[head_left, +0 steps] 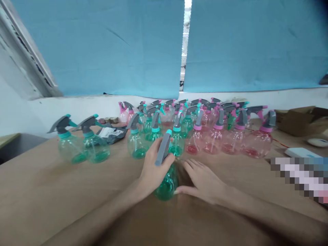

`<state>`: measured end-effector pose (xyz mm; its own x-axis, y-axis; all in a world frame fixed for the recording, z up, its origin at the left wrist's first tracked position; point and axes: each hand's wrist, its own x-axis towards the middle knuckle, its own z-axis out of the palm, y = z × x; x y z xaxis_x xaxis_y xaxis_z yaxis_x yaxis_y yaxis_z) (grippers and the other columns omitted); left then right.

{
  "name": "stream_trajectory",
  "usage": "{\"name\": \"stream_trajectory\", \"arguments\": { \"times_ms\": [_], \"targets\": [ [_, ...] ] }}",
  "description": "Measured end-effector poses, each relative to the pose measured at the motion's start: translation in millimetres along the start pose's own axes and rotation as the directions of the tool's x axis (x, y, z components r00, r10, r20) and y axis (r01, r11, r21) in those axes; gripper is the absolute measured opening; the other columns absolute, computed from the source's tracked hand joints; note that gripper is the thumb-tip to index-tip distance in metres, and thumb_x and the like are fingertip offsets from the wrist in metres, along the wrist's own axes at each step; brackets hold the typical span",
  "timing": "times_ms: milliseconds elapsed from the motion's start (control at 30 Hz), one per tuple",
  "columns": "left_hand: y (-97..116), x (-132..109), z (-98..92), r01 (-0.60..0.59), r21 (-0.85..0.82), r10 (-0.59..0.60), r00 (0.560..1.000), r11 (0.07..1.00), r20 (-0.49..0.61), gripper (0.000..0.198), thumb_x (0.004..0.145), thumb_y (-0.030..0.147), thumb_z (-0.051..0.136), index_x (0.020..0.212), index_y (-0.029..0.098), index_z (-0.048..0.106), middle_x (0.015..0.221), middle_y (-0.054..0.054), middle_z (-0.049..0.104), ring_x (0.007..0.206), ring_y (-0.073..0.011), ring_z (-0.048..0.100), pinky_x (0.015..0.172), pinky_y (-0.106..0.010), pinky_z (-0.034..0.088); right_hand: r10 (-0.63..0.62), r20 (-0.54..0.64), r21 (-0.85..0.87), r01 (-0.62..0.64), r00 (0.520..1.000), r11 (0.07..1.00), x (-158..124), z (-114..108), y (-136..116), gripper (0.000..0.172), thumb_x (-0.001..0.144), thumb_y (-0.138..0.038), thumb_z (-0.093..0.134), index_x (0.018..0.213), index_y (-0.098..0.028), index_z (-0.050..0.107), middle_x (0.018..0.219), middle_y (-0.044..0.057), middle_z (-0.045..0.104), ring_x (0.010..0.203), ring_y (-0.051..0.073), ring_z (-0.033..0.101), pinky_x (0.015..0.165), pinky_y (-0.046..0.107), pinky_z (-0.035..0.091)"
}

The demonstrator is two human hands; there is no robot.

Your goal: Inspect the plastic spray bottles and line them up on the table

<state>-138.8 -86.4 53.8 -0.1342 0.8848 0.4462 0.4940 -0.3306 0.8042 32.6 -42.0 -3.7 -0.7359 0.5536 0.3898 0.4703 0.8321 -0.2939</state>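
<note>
A green spray bottle (166,186) with a grey trigger head stands on the table in front of me. My left hand (153,164) is wrapped around its neck, just below the grey head. Close to the bottle's right side is my right hand (205,181), its fingers stretched out and the thumb apart, with the thumb tip at the bottle's lower side. Whether that thumb presses on the bottle I cannot tell. Right behind stand green spray bottles (138,145) and, further right, pink spray bottles (214,141).
Several more spray bottles crowd the back of the wooden table (51,191). Two green bottles (96,148) stand apart at the left, near a grey plastic package (112,133). A cardboard box (299,121) and a white object (302,153) lie at the right. Blue curtains (115,48) hang behind.
</note>
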Motion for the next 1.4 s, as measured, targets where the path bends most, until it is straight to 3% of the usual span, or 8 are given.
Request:
{"name": "stream_trajectory", "arguments": {
  "times_ms": [167,300,633,833,1200,1400],
  "targets": [
    [1,16,9.5,-0.004,0.028,0.002,0.999,1.000,0.045,0.026,0.075,0.021,0.051,0.101,0.022,0.057,0.098,-0.004,0.064,0.089,-0.0212,0.063,0.077,-0.034,0.049,0.002,0.156,0.061,-0.012,0.988,0.998,-20,-3,51,0.074,0.082,-0.065,0.048,0.137,-0.017,0.039,0.140,0.015,0.045,0.130,0.031,0.038,0.105,0.051,0.033],
    [1,24,13.8,0.003,0.076,-0.007,0.999,0.997,0.054,0.019,0.073,0.021,0.052,0.091,0.021,0.058,0.084,-0.001,0.063,0.076,-0.0183,0.059,0.069,-0.030,0.047,0.015,0.217,0.103,-0.038,0.976,0.994,-29,-2,67,0.080,0.081,-0.065,0.050,0.144,-0.021,0.029,0.149,0.010,0.032,0.136,0.029,0.027,0.110,0.050,0.025],
    [2,32,12.4,-0.072,0.094,0.063,0.993,0.993,0.096,0.011,0.070,0.019,0.048,0.075,0.023,0.058,0.065,0.003,0.053,0.057,-0.0143,0.047,0.056,-0.028,0.044,0.031,0.257,0.123,-0.065,0.966,0.990,-30,2,72,0.086,0.078,-0.068,0.051,0.146,-0.023,0.024,0.152,0.007,0.023,0.139,0.029,0.021,0.112,0.049,0.020],
    [3,29,14.8,0.005,0.097,-0.014,0.996,0.995,0.091,0.024,0.073,0.022,0.050,0.096,0.025,0.059,0.071,0.002,0.058,0.060,-0.0153,0.053,0.054,-0.027,0.043,0.029,0.283,0.120,-0.066,0.959,0.991,-30,-2,74,0.082,0.080,-0.067,0.048,0.146,-0.024,0.022,0.153,0.004,0.019,0.140,0.026,0.016,0.113,0.049,0.017],
    [6,30,15.4,0.007,0.099,-0.015,0.996,0.995,0.084,0.003,0.073,0.026,0.049,0.075,0.023,0.050,0.065,0.003,0.049,0.060,-0.0146,0.048,0.053,-0.026,0.039,0.039,0.262,0.151,-0.081,0.964,0.985,-29,-3,74,0.076,0.083,-0.063,0.049,0.145,-0.027,0.023,0.152,0.003,0.021,0.140,0.026,0.018,0.114,0.049,0.017],
    [4,30,15.6,-0.006,0.074,-0.001,0.996,0.997,0.090,0.016,0.075,0.026,0.050,0.089,0.024,0.056,0.067,0.003,0.049,0.060,-0.0141,0.046,0.053,-0.025,0.040,0.038,0.263,0.139,-0.077,0.964,0.987,-28,-4,73,0.073,0.085,-0.061,0.047,0.145,-0.026,0.024,0.152,0.003,0.022,0.140,0.025,0.018,0.113,0.048,0.018]
  ]
}}
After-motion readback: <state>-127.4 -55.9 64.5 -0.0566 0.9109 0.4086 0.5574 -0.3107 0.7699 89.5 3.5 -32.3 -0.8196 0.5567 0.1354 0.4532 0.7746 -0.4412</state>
